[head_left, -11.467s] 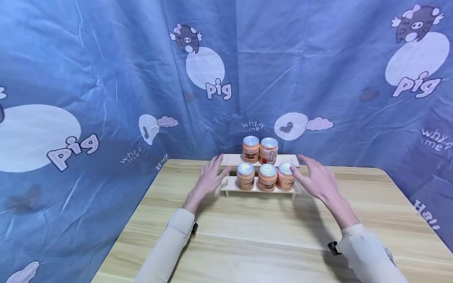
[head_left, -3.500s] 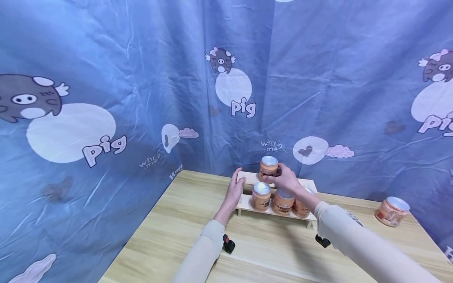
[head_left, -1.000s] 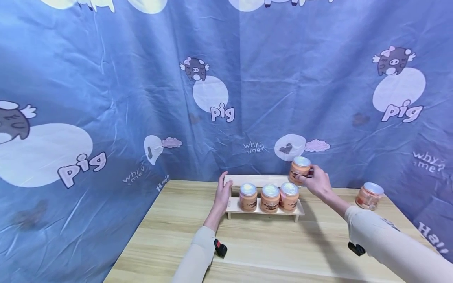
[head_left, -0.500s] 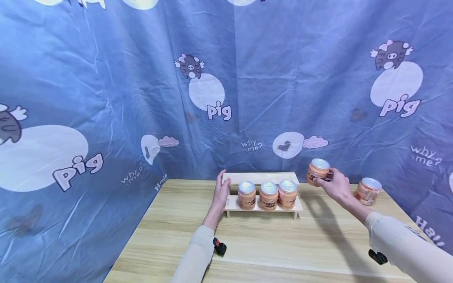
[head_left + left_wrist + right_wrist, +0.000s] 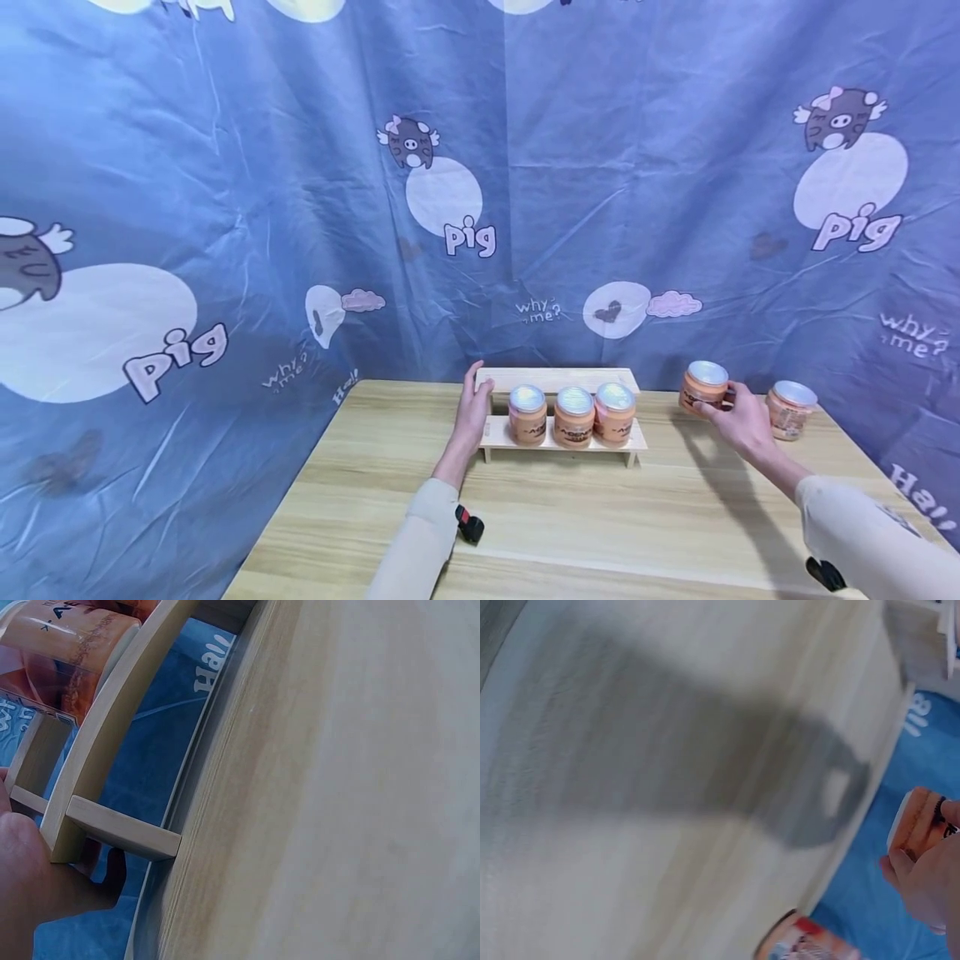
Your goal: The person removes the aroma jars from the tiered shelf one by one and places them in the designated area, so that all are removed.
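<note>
My right hand (image 5: 745, 421) grips an orange jar (image 5: 703, 390) with a silver lid by its side, right of the two-tier wooden rack (image 5: 557, 379). In the right wrist view, fingers and thumb wrap this jar (image 5: 916, 821); whether its base touches the table cannot be told. My left hand (image 5: 471, 412) holds the left end of the rack, and the left wrist view shows that hand (image 5: 45, 881) around the rack's end. Three similar jars stand on the lower shelf: a left jar (image 5: 528, 421), a middle jar (image 5: 574, 423) and a right jar (image 5: 615, 418).
Another orange jar (image 5: 791, 411) stands on the table near its right back corner, just beyond my right hand. The wooden table (image 5: 570, 517) extends toward me. A blue printed curtain (image 5: 555, 208) hangs along the back and sides.
One jar went from the upper shelf to the table's right earlier. The second upper jar was then lifted off, carried right and lowered. My left hand stays at the rack's left end.
</note>
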`<state>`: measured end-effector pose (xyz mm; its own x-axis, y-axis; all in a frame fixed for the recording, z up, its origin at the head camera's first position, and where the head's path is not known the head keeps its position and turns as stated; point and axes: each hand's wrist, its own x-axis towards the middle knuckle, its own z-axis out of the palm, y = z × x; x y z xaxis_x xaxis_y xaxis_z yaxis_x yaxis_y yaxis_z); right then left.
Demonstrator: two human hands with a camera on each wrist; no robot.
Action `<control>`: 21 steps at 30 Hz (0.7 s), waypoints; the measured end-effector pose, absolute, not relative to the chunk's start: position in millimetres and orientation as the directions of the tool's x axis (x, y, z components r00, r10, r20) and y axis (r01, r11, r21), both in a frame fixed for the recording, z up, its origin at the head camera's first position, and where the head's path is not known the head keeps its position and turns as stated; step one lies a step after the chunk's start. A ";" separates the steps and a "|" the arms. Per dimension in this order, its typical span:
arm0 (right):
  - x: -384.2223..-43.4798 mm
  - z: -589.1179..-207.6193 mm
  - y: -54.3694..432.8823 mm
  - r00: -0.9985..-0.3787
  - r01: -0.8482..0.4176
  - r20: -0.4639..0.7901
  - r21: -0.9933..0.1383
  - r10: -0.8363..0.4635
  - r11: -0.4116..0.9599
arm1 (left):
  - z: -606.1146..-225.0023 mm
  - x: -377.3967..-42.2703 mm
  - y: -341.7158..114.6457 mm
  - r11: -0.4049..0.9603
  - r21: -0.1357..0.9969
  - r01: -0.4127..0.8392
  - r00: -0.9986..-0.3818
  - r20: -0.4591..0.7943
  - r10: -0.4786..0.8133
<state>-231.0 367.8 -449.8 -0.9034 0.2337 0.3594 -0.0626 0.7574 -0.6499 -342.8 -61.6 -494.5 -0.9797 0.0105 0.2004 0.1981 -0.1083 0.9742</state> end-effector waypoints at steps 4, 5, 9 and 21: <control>-228.6 -462.1 377.7 -0.899 -0.022 0.347 -0.646 0.268 0.763 | -493.8 -341.4 -61.6 -0.113 0.974 0.196 -0.980 0.198 0.012; -228.2 -465.1 379.7 -0.897 -0.014 0.346 -0.645 0.275 0.764 | -493.8 -341.4 -61.9 -0.114 0.974 0.196 -0.980 0.199 0.011; -226.9 -476.3 387.8 -0.894 -0.012 0.349 -0.646 0.281 0.763 | -495.3 -342.4 -63.2 -0.114 0.975 0.189 -0.981 0.192 0.018; -224.2 -488.6 402.6 -0.877 -0.017 0.380 -0.637 0.295 0.770 | -459.9 -316.4 -69.5 -0.099 0.978 0.182 -0.979 0.189 0.072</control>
<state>-224.2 402.6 -488.6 -0.8768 0.2949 0.3797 -0.0170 0.7703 -0.6374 -316.4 -69.5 -459.9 -0.9793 0.0719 0.1893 0.1819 -0.0992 0.9783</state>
